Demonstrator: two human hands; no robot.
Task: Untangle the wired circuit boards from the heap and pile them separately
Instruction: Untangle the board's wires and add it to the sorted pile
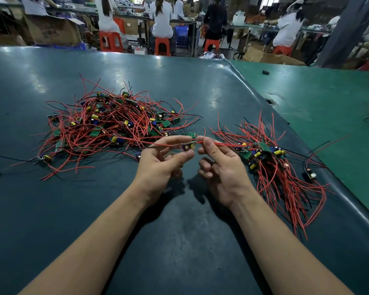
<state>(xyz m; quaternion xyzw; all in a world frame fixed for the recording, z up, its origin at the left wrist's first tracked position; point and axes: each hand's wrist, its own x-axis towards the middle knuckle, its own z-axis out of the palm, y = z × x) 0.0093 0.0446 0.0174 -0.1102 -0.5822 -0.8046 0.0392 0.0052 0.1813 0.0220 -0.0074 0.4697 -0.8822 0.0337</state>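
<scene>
Pinching a small circuit board (189, 146) in its grip, the left hand (161, 165) holds it just above the bench (179, 241), between the heap (113, 124) and the sorted pile (271, 167); the right hand (218, 165) pinches its red wire (224, 144) between thumb and forefinger. That lead runs toward the pile, so a hard tug could, I judge, drag sorted boards loose or strain a solder joint. Fingers hide most of the board, and whether its other leads remain caught in the heap cannot be made out.

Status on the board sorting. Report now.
Left hand grips one circuit board; right hand pinches its red wire. Tangled heap left, sorted pile right. Nothing in the way.
</scene>
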